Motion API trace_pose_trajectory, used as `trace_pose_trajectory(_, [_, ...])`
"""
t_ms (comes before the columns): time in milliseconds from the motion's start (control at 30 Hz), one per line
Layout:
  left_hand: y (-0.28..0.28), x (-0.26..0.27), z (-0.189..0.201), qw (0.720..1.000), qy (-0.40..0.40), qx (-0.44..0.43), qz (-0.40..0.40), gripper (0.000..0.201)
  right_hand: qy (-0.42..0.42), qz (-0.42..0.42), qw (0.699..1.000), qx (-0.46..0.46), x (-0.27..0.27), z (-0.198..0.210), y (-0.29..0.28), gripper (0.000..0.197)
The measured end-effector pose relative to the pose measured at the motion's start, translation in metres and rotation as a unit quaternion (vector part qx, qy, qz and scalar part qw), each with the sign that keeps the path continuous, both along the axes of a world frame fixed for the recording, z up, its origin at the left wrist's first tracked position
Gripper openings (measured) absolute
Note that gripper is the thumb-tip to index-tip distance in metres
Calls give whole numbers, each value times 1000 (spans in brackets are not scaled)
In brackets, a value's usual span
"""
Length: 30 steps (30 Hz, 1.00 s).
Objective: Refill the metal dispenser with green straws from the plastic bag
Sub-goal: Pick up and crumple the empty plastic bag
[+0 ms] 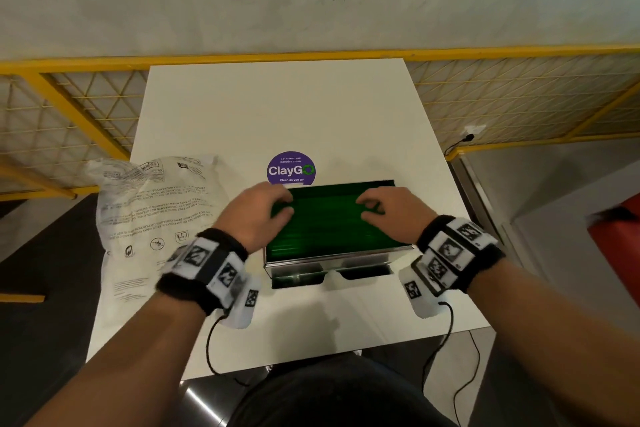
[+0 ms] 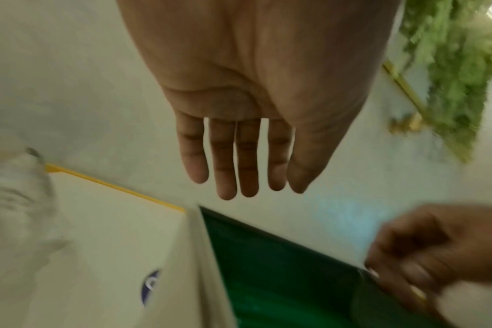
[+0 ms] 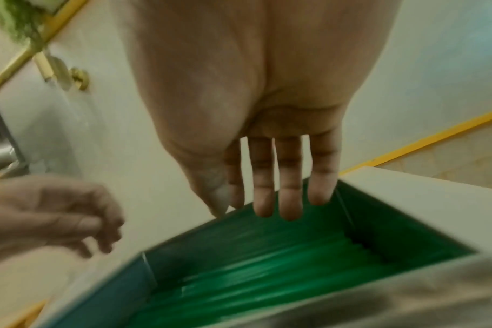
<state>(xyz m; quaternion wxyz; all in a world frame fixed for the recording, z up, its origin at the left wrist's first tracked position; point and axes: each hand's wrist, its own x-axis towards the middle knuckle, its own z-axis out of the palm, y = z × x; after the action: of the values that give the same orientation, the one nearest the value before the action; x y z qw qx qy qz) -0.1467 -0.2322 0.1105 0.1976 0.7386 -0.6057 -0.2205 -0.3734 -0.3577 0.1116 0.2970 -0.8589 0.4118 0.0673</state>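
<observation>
Filling the open metal dispenser (image 1: pixel 332 253) near the front of the white table (image 1: pixel 277 107), green straws (image 1: pixel 325 218) lay flat inside it. The left hand (image 1: pixel 254 213) and right hand (image 1: pixel 389 210) hovered over them, fingers loosely extended, holding nothing. The plastic bag (image 1: pixel 152 211) lay crumpled beside the box on its left.

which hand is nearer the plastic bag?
Left. The left hand is over the dispenser's left end, beside the plastic bag; the right hand is over its right end.

Black wristbands (image 1: pixel 460 250), white marker-tagged blocks (image 1: pixel 221 274), thin black cables (image 1: pixel 446 333).
</observation>
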Motion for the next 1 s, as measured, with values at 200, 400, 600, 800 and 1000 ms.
trace_pose_trajectory(200, [80, 93, -17, 933, -49, 101, 341, 86, -220, -262, 939, -22, -57, -10, -1, 20])
trace_pose_trajectory(400, [115, 92, -99, 900, 47, 298, 313, 136, -343, -422, 839, -29, -87, -13, 23, 23])
trace_pose_trajectory(600, [120, 75, -149, 901, -33, 342, 263, 117, -300, -308, 902, -42, -56, -9, 65, 23])
trace_pose_trajectory(800, [123, 86, -149, 929, -13, 287, 233, 47, -228, 3, 965, -132, 14, -7, 118, 24])
trace_pose_trajectory(1000, [141, 86, -86, 933, 81, 103, 335, 25, -88, 191, 977, 24, 92, -2, 149, 65])
